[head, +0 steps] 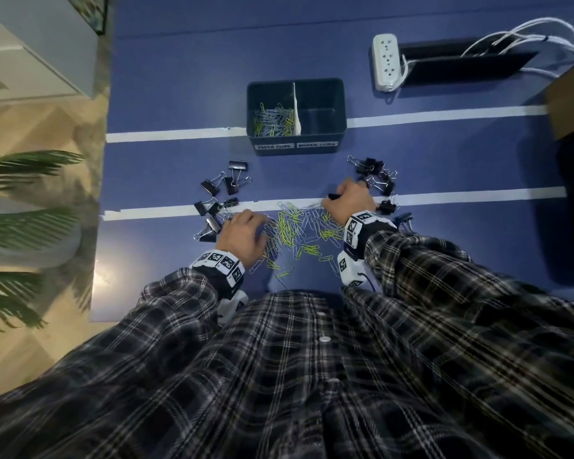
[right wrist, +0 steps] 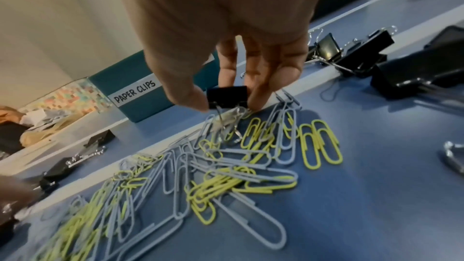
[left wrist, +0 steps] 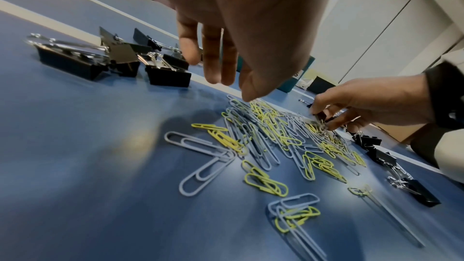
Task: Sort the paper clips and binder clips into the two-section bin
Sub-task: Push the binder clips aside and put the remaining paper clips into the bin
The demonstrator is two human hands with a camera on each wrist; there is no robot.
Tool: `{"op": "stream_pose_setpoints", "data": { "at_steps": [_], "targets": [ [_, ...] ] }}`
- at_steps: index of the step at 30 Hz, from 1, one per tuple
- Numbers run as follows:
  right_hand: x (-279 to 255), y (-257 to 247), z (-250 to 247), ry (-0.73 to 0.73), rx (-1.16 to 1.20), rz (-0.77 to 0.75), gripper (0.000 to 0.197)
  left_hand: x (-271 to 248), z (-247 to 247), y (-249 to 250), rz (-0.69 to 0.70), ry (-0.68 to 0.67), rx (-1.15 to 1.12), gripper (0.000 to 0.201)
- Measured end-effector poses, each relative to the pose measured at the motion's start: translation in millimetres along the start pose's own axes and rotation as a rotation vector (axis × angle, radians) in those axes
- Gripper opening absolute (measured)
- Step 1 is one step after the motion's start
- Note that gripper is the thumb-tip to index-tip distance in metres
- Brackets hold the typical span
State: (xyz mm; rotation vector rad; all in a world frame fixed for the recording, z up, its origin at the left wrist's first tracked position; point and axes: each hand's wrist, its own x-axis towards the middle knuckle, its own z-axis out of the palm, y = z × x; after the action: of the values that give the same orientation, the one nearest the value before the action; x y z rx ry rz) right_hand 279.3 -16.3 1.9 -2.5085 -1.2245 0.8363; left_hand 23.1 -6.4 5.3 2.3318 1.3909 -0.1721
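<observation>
A heap of yellow and grey paper clips (head: 299,228) lies on the blue table between my hands. My right hand (head: 348,202) pinches a small black binder clip (right wrist: 227,94) between thumb and fingers, just above the heap's far edge. My left hand (head: 244,233) hovers over the heap's left side with fingers hanging straight, holding nothing. The dark two-section bin (head: 295,115) stands beyond; its left section, labelled PAPER CLIPS, holds paper clips (head: 274,120), and its right section looks empty. Black binder clips lie in a left group (head: 219,197) and a right group (head: 376,177).
A white power strip (head: 385,62) with cables and a black tray (head: 461,62) sit at the back right. A cardboard box (head: 570,97) is at the right edge. White tape lines (head: 444,115) cross the table. A plant (head: 24,226) stands left of the table.
</observation>
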Motion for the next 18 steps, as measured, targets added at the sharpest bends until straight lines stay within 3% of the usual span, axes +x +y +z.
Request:
{"op": "stream_pose_setpoints", "data": {
  "at_steps": [3,7,10,13,18],
  "targets": [
    [1,1,0,0.081,0.345,-0.023,0.035,-6,-4,-4,-0.144,-0.013,-0.023,0.060],
    [0,4,-13,0.110,0.651,-0.002,0.040,-11,4,-15,-0.195,-0.150,-0.001,0.071],
    [2,10,-25,0.198,0.689,0.057,0.037,-8,12,-16,-0.188,-0.196,-0.018,0.072],
    [10,19,-31,0.301,0.572,0.182,0.032,-1,15,-7,-0.125,-0.184,-0.079,0.064],
    [18,30,-35,0.204,0.422,0.297,0.038,10,11,8,0.026,-0.152,-0.264,0.059]
  ]
}}
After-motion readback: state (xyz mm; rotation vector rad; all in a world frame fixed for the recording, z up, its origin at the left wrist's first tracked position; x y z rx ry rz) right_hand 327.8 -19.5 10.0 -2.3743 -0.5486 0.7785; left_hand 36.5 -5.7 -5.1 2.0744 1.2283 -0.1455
